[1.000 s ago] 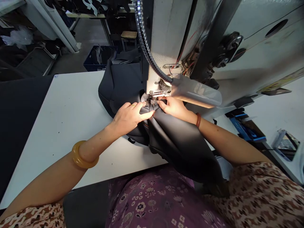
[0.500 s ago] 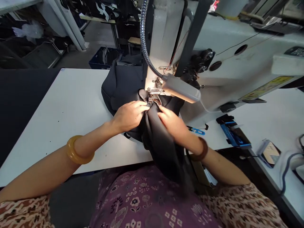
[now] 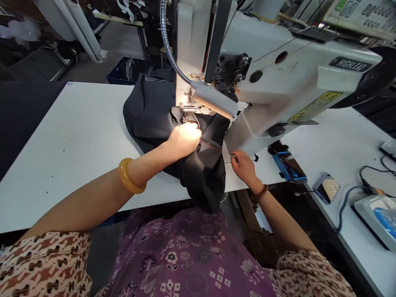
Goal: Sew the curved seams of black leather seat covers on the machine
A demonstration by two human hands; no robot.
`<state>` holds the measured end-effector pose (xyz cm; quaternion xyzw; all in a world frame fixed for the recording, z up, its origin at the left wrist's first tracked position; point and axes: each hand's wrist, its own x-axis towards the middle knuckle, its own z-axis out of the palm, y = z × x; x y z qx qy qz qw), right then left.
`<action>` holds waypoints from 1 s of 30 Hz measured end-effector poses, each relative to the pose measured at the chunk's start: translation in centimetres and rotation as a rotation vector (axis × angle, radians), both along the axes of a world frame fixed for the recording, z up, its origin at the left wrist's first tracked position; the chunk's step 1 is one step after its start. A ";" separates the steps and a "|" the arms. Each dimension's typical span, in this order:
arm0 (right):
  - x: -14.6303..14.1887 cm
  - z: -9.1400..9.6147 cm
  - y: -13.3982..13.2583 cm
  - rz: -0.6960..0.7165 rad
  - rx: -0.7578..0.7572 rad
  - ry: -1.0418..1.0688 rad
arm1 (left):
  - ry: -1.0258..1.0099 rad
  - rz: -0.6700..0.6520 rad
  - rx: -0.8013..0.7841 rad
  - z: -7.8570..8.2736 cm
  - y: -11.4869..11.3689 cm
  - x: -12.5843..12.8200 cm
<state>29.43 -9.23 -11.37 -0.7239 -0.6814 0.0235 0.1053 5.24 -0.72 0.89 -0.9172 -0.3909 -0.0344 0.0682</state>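
A black fabric piece (image 3: pixel 154 109) with a curved, stitched seam lies bunched under the presser foot (image 3: pixel 185 117) of a sewing machine (image 3: pixel 262 49). My left hand (image 3: pixel 185 140) is closed on the fabric right in front of the foot, its fingertips turned away from view. On the tabletop to the right, my right hand (image 3: pixel 244 167) is off the fabric and closed around the small thread snips (image 3: pixel 234 157). Only a dark tip of them shows at the fingers; the blue handle is covered by the hand.
A lamp (image 3: pixel 213 98) on a flexible metal neck lights the sewing spot. The white table (image 3: pixel 77 132) extends left. A blue tray (image 3: pixel 287 165) sits on the right, beyond the machine's base. Behind the table stands a dark blue crate (image 3: pixel 116 74).
My right hand has let go of the fabric and moved right, onto the snips. My left hand has shifted over the fabric before the foot. The view has swung right.
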 end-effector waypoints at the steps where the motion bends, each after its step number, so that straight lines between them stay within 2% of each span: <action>1: 1.5 -1.1 -0.2 -0.054 -0.053 -0.028 | -0.009 -0.019 -0.053 0.1 0.4 0.1; 3: 3.6 -3.3 -0.7 -0.131 -0.126 -0.071 | -0.050 -0.027 -0.179 0.3 1.2 0.4; 5: 4.7 -5.2 -1.2 -0.176 -0.168 -0.105 | -0.096 0.037 -0.271 0.5 1.6 0.6; 8: 5.4 -6.8 -1.4 -0.185 -0.191 -0.128 | -0.121 0.141 -0.220 0.0 1.5 0.4; 11: 6.2 -7.2 -1.2 -0.162 -0.199 -0.113 | -0.162 0.124 -0.094 -1.7 1.0 -0.4; 15: 7.3 -6.4 -1.2 -0.143 -0.177 -0.038 | -0.320 0.051 -0.044 -4.6 1.4 -1.8; 17: 7.4 -5.3 -1.2 -0.172 -0.144 0.023 | -0.408 0.019 -0.027 -5.5 1.8 -2.3; 19: 7.0 -3.3 -1.0 -0.218 -0.125 0.109 | -0.452 -0.008 -0.010 -6.0 2.1 -2.6; 22: 5.3 1.3 0.2 -0.217 -0.155 0.275 | -0.463 -0.033 0.005 -6.1 2.2 -2.6; 25: 2.2 6.9 2.9 -0.078 -0.253 0.427 | -0.481 -0.013 -0.017 -6.1 2.1 -2.6; 27: -0.2 10.0 5.2 0.103 -0.360 0.490 | -0.486 0.008 -0.034 -6.1 2.0 -2.5; 30: -3.2 12.6 8.6 0.239 -0.453 0.412 | -0.478 0.003 -0.036 -6.0 1.9 -2.5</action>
